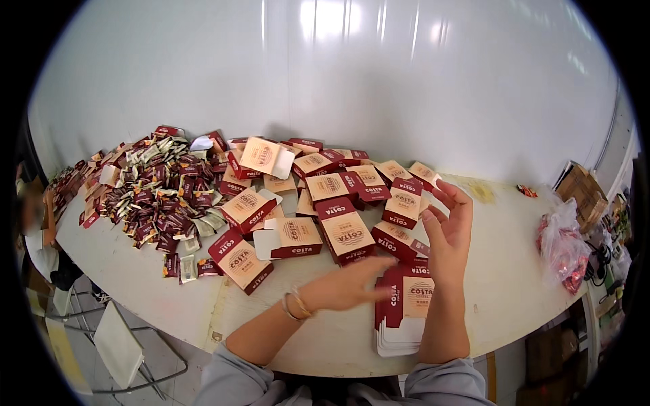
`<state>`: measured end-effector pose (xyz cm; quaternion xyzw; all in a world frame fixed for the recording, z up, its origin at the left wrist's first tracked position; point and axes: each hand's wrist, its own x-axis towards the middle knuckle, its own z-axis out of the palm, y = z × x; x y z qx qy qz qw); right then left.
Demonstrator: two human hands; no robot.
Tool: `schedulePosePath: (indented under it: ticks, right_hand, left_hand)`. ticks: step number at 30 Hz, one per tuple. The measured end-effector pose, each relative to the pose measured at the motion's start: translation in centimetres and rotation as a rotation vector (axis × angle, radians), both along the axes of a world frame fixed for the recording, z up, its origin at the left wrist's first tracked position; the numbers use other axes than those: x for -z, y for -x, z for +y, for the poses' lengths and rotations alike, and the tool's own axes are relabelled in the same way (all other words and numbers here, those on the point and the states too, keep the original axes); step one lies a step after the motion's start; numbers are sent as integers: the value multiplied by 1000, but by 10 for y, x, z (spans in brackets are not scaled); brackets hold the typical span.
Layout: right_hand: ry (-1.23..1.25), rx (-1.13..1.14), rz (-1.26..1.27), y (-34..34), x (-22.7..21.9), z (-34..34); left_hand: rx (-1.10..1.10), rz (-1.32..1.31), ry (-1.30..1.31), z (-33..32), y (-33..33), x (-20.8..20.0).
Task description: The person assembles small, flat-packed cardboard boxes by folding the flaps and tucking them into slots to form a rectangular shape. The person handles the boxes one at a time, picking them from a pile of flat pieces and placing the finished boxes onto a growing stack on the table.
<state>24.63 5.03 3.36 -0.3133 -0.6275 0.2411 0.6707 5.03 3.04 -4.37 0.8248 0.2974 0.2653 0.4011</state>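
Two hands, both apparently empty by my remote view: left hand [342, 287] blurred, fingers extended toward the stacked flat cartons [414, 306], contact unclear; right hand [451, 227] raised, fingers loosely curled. I judge the stack sits by the table's [511, 294] near edge for easy reach, while erected boxes [347, 231] lie farther back, probably out of its way.

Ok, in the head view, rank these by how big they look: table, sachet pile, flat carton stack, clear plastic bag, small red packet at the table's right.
1. Table
2. Sachet pile
3. Flat carton stack and clear plastic bag: too alike to rank, stack partly covered
4. Small red packet
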Motion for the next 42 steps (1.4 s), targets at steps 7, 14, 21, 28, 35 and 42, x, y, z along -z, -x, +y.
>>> schedulePosePath:
  ticks: [7,14,21,28,35,42]
  right_hand:
    - [-16,-3,-18,-1,-5,-7]
    - [-61,-6,4,-12,-15,-18]
    - [-84,-53,10,-18,-20,-27]
    - [-130,-134,-294,-18,-25,-34]
    - [281,-660,-27,21,-16,-43]
    - [136,-906,-438,24,-6,-34]
  left_hand:
    - [108,482,-570,-43,-64,68]
    - [192,714,-619,-65,-54,34]
    - [99,486,-434,-54,-23,-24]
    - [-708,-541,-456,-34,41,-68]
    - [-714,-983,-444,-38,39,-76]
    - [-267,-1105,-387,-24,50,-66]
